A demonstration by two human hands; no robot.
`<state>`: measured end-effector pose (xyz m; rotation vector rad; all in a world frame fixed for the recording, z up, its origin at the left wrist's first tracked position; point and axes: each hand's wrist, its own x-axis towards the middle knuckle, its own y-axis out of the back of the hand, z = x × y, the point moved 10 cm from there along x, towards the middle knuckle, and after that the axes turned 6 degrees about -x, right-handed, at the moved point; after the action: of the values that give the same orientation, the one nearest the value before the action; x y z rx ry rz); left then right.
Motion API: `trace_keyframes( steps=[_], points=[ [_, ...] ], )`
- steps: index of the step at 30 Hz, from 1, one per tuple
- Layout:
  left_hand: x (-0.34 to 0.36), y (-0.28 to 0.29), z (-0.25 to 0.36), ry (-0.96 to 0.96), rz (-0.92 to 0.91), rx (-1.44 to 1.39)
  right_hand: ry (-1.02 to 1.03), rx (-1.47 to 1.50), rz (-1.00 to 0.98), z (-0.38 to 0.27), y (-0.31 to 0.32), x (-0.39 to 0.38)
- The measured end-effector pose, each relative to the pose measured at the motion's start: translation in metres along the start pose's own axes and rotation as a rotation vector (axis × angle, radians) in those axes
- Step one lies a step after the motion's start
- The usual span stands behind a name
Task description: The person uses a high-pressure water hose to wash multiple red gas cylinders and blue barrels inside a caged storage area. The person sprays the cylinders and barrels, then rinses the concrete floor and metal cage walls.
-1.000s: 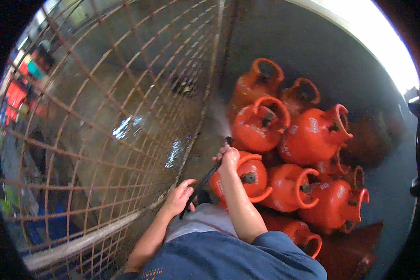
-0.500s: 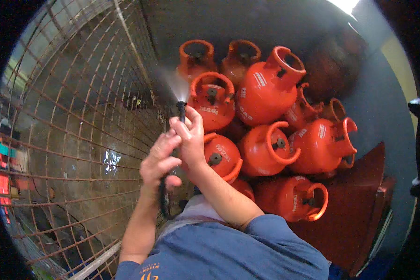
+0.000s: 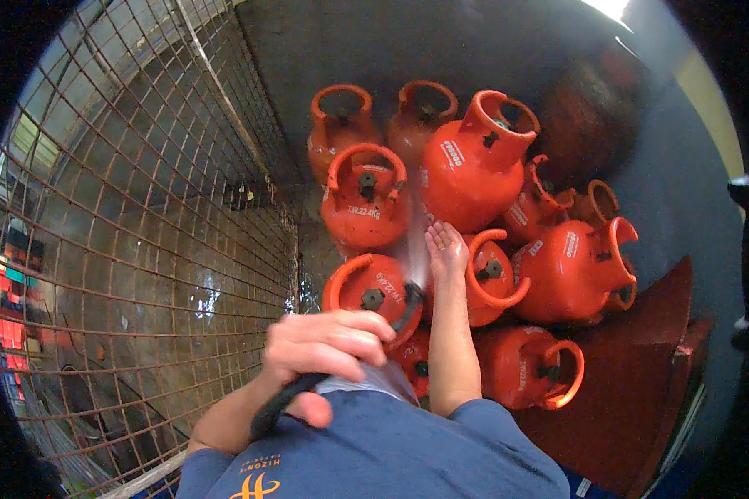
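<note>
My left hand (image 3: 329, 345) is wrapped loosely round a black hose (image 3: 276, 403). Its dark spray nozzle (image 3: 411, 293) sticks out past my fingers. White water sprays up and away from the nozzle, between the cylinders. My right hand (image 3: 447, 249) reaches forward with the fingers stretched out, beside the spray, and holds nothing. Around my hands stand and lie several orange gas cylinders with collar handles. The nearest are a cylinder (image 3: 387, 279) by the nozzle, another (image 3: 366, 214) farther off, and a large tilted one (image 3: 466, 179) beyond my right hand.
A rusty wire mesh fence (image 3: 166, 224) rises along the left, with wet ground behind it. A dark wall (image 3: 333, 41) closes the far side. At the right lies a dark red metal panel (image 3: 616, 382). A darker round tank or cylinder (image 3: 591, 116) stands at the far right.
My right hand has left the nozzle and moved right, fingers opening out. My left hand has come nearer my body with the hose, and the spray has shifted to the right.
</note>
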<state>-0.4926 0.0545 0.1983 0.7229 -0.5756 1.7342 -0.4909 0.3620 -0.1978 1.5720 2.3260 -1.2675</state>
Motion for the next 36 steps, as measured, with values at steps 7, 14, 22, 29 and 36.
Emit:
trace_keyframes(
  steps=[7, 14, 22, 29, 36],
  points=[
    [0.024, 0.007, -0.013, -0.072, 0.048, -0.099, 0.311, -0.521, -0.316, -0.001, -0.045, 0.03],
    [0.063, 0.153, -0.019, -0.303, 0.201, 0.214, 0.495, -1.057, -0.276, -0.006, -0.178, 0.041],
    [0.03, 0.369, -0.097, -0.038, 0.717, 0.329, 0.886, -1.828, -0.219, 0.036, -0.225, 0.08],
    [0.052, 0.278, -0.156, -0.091, 0.33, -0.094, 0.59, -1.686, -0.101, 0.035, -0.177, 0.131],
    [0.073, 0.242, -0.209, 0.095, 0.243, -0.326, 0.378, -1.135, -0.218, 0.049, -0.172, 0.128]
  ],
)
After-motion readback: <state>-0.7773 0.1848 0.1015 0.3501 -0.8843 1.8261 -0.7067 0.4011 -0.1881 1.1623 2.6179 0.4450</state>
